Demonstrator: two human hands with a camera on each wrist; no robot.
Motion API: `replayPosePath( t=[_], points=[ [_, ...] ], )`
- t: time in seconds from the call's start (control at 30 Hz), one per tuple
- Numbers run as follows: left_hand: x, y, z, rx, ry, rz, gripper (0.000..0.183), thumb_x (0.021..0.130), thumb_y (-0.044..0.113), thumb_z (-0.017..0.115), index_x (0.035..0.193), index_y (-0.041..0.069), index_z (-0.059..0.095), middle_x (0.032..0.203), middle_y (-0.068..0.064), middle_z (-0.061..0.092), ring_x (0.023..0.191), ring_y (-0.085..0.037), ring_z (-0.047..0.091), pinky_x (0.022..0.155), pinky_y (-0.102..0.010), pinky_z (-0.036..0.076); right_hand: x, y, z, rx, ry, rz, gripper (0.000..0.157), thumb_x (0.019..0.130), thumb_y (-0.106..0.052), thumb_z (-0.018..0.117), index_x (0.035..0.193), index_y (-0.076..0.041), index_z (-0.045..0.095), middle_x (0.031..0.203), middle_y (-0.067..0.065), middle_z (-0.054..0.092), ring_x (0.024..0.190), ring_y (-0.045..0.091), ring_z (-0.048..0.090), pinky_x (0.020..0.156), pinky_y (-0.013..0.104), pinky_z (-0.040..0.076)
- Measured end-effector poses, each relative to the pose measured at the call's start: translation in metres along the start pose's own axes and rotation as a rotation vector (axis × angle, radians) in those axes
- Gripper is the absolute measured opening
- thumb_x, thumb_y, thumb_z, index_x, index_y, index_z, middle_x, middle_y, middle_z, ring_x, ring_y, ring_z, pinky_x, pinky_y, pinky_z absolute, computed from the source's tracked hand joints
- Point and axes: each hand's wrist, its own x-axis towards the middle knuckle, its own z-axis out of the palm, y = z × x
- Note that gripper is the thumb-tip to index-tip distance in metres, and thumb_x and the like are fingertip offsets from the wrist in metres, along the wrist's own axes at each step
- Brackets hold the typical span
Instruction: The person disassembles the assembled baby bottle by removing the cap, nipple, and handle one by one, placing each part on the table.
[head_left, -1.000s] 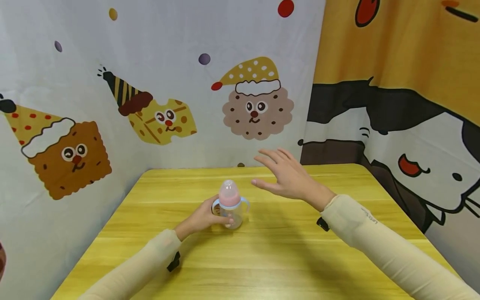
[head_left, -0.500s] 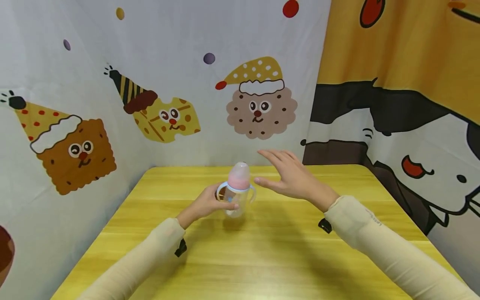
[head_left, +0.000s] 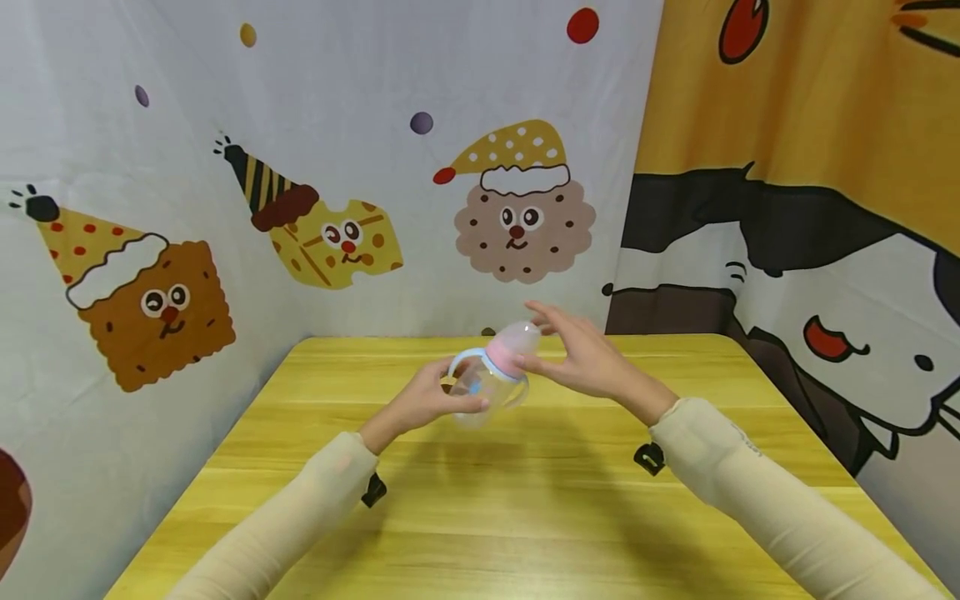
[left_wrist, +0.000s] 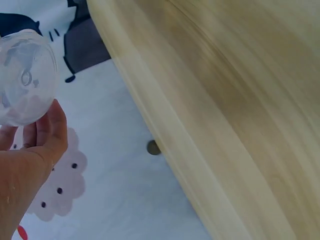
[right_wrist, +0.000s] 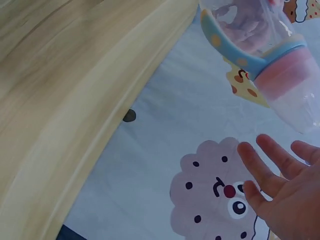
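A baby bottle [head_left: 506, 358] with a clear body, pink collar, clear dome cap and pale blue handles is held above the table, tilted with its cap to the right. My left hand [head_left: 427, 398] grips the body, thumb across the near side. Seen from the left wrist, the bottle's round base [left_wrist: 27, 80] shows over the fingers of the left hand [left_wrist: 32, 155]. Fingers spread, my right hand [head_left: 588, 360] is beside the cap, its thumb overlapping the collar in the head view. In the right wrist view the right hand [right_wrist: 285, 185] shows a gap to the dome cap [right_wrist: 297, 105].
Beneath both hands lies a yellow wood-grain table [head_left: 480, 517], its far edge close to a printed cloth backdrop [head_left: 360, 75] with cartoon biscuits and cheese. An orange, black and white cat print [head_left: 840, 300] hangs along the right side.
My left hand has lifted the bottle off the table, moved it right and up, and tipped its cap toward the right hand. The right hand has barely moved.
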Motion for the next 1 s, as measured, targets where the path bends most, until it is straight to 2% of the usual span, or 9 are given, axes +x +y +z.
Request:
replayPosePath(
  t=[0.17,0.27,0.4,0.53,0.67,0.77,0.87,1.0],
  points=[
    [0.002,0.011,0.007,-0.016,-0.038,0.02,0.054,0.082,0.027,0.08,0.128,0.011,0.058,0.115,-0.006,0.063,0.098,-0.024,0.064,0.08,-0.038,0.056,0.001,0.003,-0.001,0.11,-0.033,0.059,0.075,0.084,-0.065,0.063,0.145,-0.033,0.037,0.127,0.001,0.06,0.112,0.022,0.058,0.087,0.048,0.051],
    [0.002,0.014,0.01,-0.024,-0.045,0.012,0.054,0.082,0.025,0.079,0.13,0.013,0.057,0.118,-0.008,0.063,0.1,-0.026,0.063,0.08,-0.039,0.056,0.0,0.005,-0.001,0.182,-0.05,0.06,0.06,0.086,-0.061,0.064,0.132,-0.026,0.05,0.11,-0.002,0.064,0.097,0.02,0.061,0.078,0.04,0.053],
    [0.002,0.015,0.012,-0.027,-0.053,-0.014,0.054,0.083,0.026,0.078,0.133,0.02,0.056,0.12,-0.009,0.062,0.1,-0.025,0.062,0.08,-0.039,0.055,-0.003,0.009,0.002,0.247,-0.078,0.061,0.04,0.089,-0.056,0.063,0.112,-0.024,0.061,0.092,-0.003,0.067,0.079,0.019,0.061,0.068,0.035,0.053],
    [0.004,0.013,0.013,-0.029,-0.076,-0.006,0.054,0.085,0.03,0.076,0.134,0.023,0.054,0.119,-0.007,0.062,0.101,-0.023,0.062,0.082,-0.038,0.054,-0.006,0.012,0.002,0.27,-0.078,0.068,0.035,0.091,-0.053,0.061,0.108,-0.023,0.064,0.09,-0.002,0.067,0.077,0.019,0.059,0.066,0.035,0.052],
    [0.005,0.011,0.014,-0.038,-0.116,0.028,0.064,0.084,0.033,0.077,0.14,0.021,0.048,0.122,-0.007,0.061,0.105,-0.023,0.061,0.086,-0.038,0.054,-0.006,0.011,0.001,0.274,-0.063,0.057,0.036,0.092,-0.052,0.061,0.108,-0.019,0.063,0.089,0.0,0.066,0.075,0.021,0.057,0.064,0.036,0.05],
    [0.005,0.011,0.014,-0.042,-0.137,0.023,0.072,0.081,0.033,0.08,0.142,0.018,0.045,0.124,-0.007,0.059,0.107,-0.024,0.061,0.085,-0.038,0.054,-0.006,0.011,0.0,0.281,-0.057,0.051,0.034,0.092,-0.051,0.061,0.105,-0.02,0.063,0.087,0.0,0.066,0.073,0.022,0.056,0.062,0.036,0.049],
    [0.005,0.012,0.014,-0.026,-0.127,0.003,0.069,0.08,0.034,0.081,0.139,0.019,0.048,0.123,-0.005,0.06,0.107,-0.022,0.06,0.084,-0.037,0.055,-0.006,0.012,-0.001,0.297,-0.055,0.041,0.031,0.092,-0.049,0.062,0.105,-0.02,0.063,0.087,0.0,0.066,0.074,0.022,0.057,0.063,0.036,0.05],
    [0.007,0.016,0.015,-0.019,-0.112,0.014,0.06,0.08,0.032,0.081,0.132,0.018,0.056,0.117,-0.003,0.064,0.104,-0.021,0.062,0.083,-0.037,0.055,-0.007,0.015,-0.003,0.344,-0.054,0.033,0.027,0.092,-0.046,0.063,0.104,-0.022,0.065,0.09,0.0,0.067,0.077,0.022,0.057,0.066,0.037,0.052]
  ],
)
